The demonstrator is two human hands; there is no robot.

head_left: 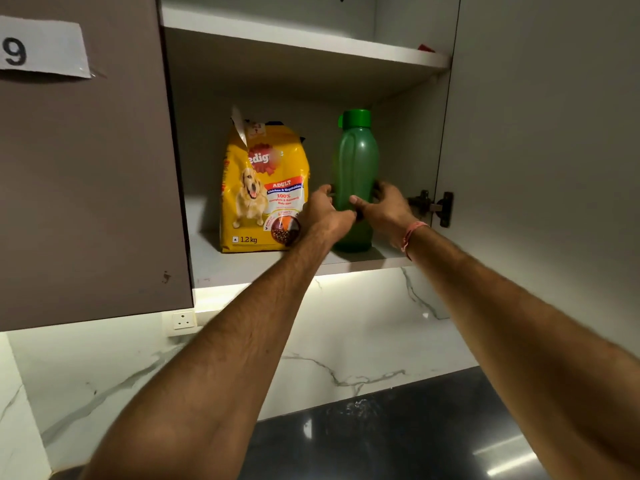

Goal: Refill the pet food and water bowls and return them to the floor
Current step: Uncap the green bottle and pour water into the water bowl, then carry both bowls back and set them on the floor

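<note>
A tall green water bottle point(355, 157) with a green cap stands upright on the lower shelf point(225, 268) of an open wall cabinet. My left hand point(323, 213) grips its lower body from the left and my right hand point(384, 211) grips it from the right, thumbs meeting in front. Just left of the bottle stands a yellow dog food bag point(259, 188), marked 1.2 kg, with its top torn open. No bowls are in view.
The open cabinet door point(540, 150) stands at the right on a dark hinge point(431, 206). A closed brown door point(86, 185) with a paper label "9" is at the left. Below are a marble backsplash point(346, 334), a wall socket point(183, 320) and a dark glossy countertop point(398, 438).
</note>
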